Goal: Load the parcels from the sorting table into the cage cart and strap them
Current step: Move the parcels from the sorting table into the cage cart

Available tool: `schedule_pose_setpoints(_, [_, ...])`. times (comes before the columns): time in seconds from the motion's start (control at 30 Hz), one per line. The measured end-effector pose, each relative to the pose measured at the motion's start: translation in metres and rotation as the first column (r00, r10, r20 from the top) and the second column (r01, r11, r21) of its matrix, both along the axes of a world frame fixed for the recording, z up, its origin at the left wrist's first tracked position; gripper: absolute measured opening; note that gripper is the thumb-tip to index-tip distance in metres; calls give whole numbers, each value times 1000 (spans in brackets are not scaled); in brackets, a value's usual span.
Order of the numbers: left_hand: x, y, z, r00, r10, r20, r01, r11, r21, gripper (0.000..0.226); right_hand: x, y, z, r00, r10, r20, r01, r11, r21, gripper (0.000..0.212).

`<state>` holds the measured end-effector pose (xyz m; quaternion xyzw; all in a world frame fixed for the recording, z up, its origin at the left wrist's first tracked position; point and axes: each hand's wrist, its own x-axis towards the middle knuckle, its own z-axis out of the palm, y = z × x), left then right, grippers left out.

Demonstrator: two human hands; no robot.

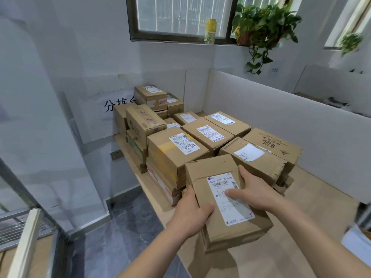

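Observation:
A brown cardboard parcel [216, 169] with a white shipping label sits at the near end of the wooden sorting table [321, 201]. My left hand [192, 215] grips its left edge, thumb on top. My right hand [253, 191] grips its right side, thumb lying across the label. Behind it several more taped cardboard parcels [206, 133] are stacked in rows toward the back wall. The metal frame of the cage cart [18, 223] shows at the lower left.
White partition boards [281, 109] wall the table's back and right side. A potted plant [261, 27] and a yellow bottle [210, 31] stand on the window sill above. Grey tiled floor [112, 227] lies between table and cart. White paper [359, 243] lies at the right edge.

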<state>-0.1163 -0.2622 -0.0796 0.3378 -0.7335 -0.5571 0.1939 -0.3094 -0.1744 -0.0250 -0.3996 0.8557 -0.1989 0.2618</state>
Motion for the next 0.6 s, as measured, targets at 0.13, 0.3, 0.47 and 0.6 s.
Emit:
schedule_pose_setpoints(0.13, [54, 0, 28, 991, 42, -129, -53, 995, -81, 51, 53, -2, 33, 997, 42, -60, -47, 995, -85, 114])
schedule_pose_setpoints(0.3, [148, -14, 64, 962, 181, -207, -220, 958, -184, 50, 149, -26, 73, 983, 139, -121, -162, 965, -206, 110])
schedule_pose_setpoints(0.47, [253, -35, 87, 888, 395, -238, -449, 857, -253, 42, 254, -64, 91, 947, 282, -154, -320, 870, -375, 103])
schedule_pose_setpoints(0.6, [335, -48, 95, 789, 550, -275, -613, 738, -281, 39, 330, -100, 91, 906, 392, -160, -419, 776, -471, 108])
